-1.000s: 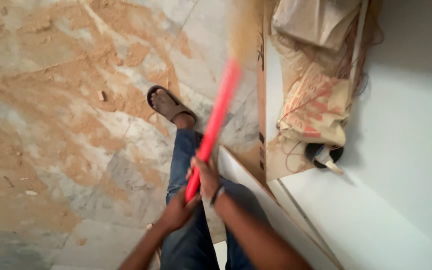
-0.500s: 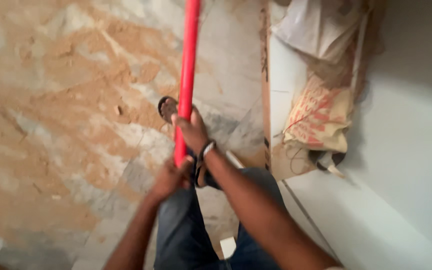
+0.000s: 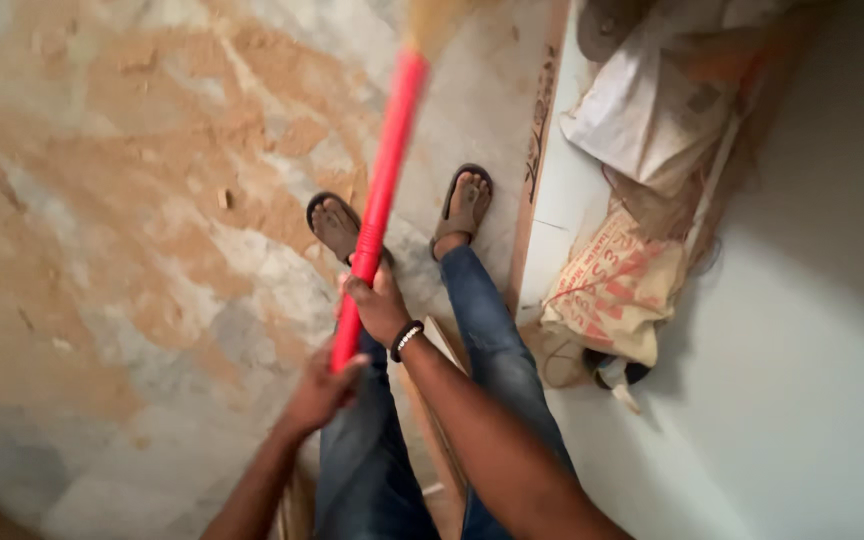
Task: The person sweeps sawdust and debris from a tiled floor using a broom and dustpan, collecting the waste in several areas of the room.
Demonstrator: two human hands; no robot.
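A red broom handle [image 3: 384,180] slants from my hands up to a straw-coloured broom head [image 3: 430,22] at the top edge. My right hand [image 3: 377,300], with a beaded band at the wrist, grips the handle higher up. Just below it my left hand [image 3: 320,390] is closed round the handle's lower end. Beneath the hands are my legs in blue jeans and my feet in dark sandals [image 3: 462,205]. Sawdust [image 3: 152,150] lies spread over the marble floor to the left.
A white panel [image 3: 562,190] with a wooden edge stands to the right of my feet. Woven sacks [image 3: 617,285] and a white bag [image 3: 642,115] lean against the white wall [image 3: 812,350]. A small wood chip [image 3: 224,198] lies in the dust.
The handle has tilted so its top points right again. Both feet now show side by side, and the view has shifted slightly.
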